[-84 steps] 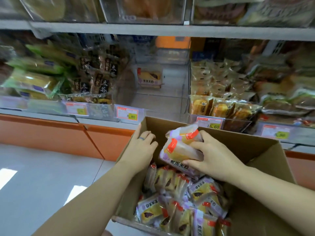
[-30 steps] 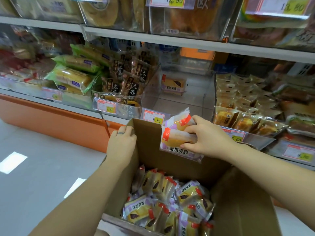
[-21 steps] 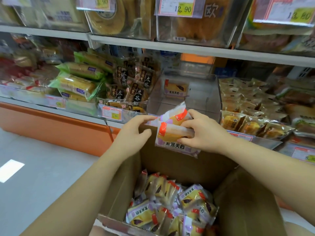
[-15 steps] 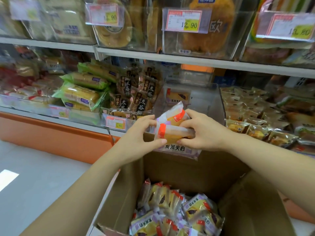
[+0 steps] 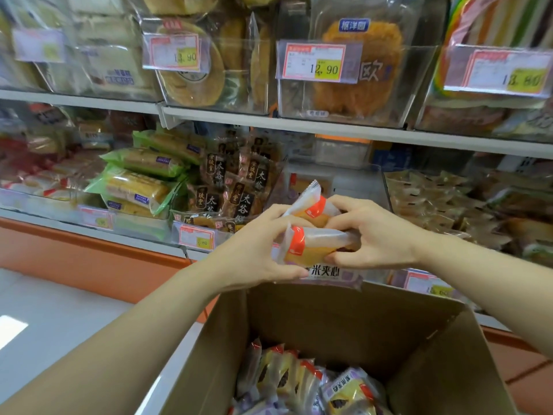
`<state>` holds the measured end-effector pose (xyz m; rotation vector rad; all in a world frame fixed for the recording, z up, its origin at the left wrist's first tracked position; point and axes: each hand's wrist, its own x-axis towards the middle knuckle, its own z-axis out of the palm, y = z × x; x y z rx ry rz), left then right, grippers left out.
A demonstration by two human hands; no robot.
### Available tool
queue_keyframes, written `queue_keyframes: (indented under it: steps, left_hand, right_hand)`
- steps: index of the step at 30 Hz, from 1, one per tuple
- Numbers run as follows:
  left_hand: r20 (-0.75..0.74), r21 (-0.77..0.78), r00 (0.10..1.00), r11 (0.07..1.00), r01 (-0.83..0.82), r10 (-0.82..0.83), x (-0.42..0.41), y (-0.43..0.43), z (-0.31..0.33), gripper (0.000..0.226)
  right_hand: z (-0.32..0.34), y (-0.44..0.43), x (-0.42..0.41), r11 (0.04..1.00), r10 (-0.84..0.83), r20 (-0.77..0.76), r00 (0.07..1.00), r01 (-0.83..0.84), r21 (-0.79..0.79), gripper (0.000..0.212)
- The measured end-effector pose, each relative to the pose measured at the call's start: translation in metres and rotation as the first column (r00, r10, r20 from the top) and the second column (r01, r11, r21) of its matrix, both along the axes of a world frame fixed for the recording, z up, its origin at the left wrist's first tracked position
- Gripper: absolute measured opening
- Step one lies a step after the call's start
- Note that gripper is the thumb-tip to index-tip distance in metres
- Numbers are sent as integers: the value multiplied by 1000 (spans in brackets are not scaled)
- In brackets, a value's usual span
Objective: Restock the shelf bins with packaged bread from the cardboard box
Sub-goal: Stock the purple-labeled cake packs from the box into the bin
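White metal shelving (image 5: 329, 128), two tiers in view; clear bins of wrapped baked goods, price tags along the front edges.

Open brown cardboard box (image 5: 344, 319) below, its far wall just under both hands. Spare bread packs (image 5: 299, 378) stand on edge at its bottom.

Clear plastic shelf bin (image 5: 362, 181) on the lower tier, directly behind the hands.

Left hand (image 5: 254, 250): fingers curled round the stack's left end, thumb beneath. Right hand (image 5: 377, 232): fingers and thumb pinching the right end.

Held: small stack of packaged bread (image 5: 317, 242). Frosted translucent wrappers, orange-red band near one end, golden bread inside; lowest pack shows a purple-white label with dark characters. Stack sits above the box's far rim, at the bin's front edge.
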<state>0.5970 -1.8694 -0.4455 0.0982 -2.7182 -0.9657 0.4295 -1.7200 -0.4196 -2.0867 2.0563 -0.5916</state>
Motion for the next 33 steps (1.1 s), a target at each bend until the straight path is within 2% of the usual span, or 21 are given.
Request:
queue_keyframes:
  steps: [4, 7, 10, 14, 16, 18, 20, 22, 24, 27, 30, 33]
  left_hand:
    - [-113, 143, 990, 987, -70, 86, -7, -6, -5, 41]
    - [-156, 266, 976, 958, -103, 149, -9, -9, -10, 36]
    - [-186, 295, 965, 947, -125, 185, -14, -10, -13, 30]
    - [-266, 354, 921, 917, -183, 286, -27, -13, -15, 26]
    - [-292, 378, 903, 905, -195, 316, -33, -17, -19, 26]
    - [-281, 387, 904, 900, -200, 321, -41, -18, -24, 24]
    - [-269, 398, 912, 898, -188, 311, -49, -16, -29, 23]
    - [-276, 368, 910, 909, -196, 308, -57, -15, -35, 29]
    - [-265, 327, 911, 919, -223, 315, -64, -17, -39, 41]
    - [-234, 246, 893, 912, -327, 384, -78, -25, -41, 56]
    - [-213, -23, 853, 871, -491, 476, -92, -37, -43, 72]
    - [-235, -262, 796, 752, -605, 558, -88, -54, -55, 59]
  right_hand:
    - [-5, -8, -5, 999, -7, 49, 999, 9, -43, 23]
    - [-7, -12, -13, 995, -47, 63, 997, 53, -89, 23]
    - [-6, -18, -18, 993, -77, 75, 994, 84, -86, 26]
    - [-6, -23, -23, 967, -186, 147, 971, 207, -147, 57]
    - [-4, -22, -30, 939, -294, 274, 916, 331, -98, 81]
    - [-5, -23, -41, 934, -342, 433, 834, 353, 58, 100]
    - [-10, -24, -47, 943, -332, 522, 786, 284, 171, 100]
    - [-17, -26, -53, 947, -321, 506, 801, 274, 167, 77]
    - [-20, -30, -58, 934, -352, 457, 817, 335, 122, 59]
    - [-23, -39, -70, 890, -436, 380, 815, 454, 47, 62]
    - [-33, -55, -83, 845, -506, 313, 804, 534, -6, 63]
    - [-53, -80, -100, 820, -556, 228, 799, 573, -8, 59]
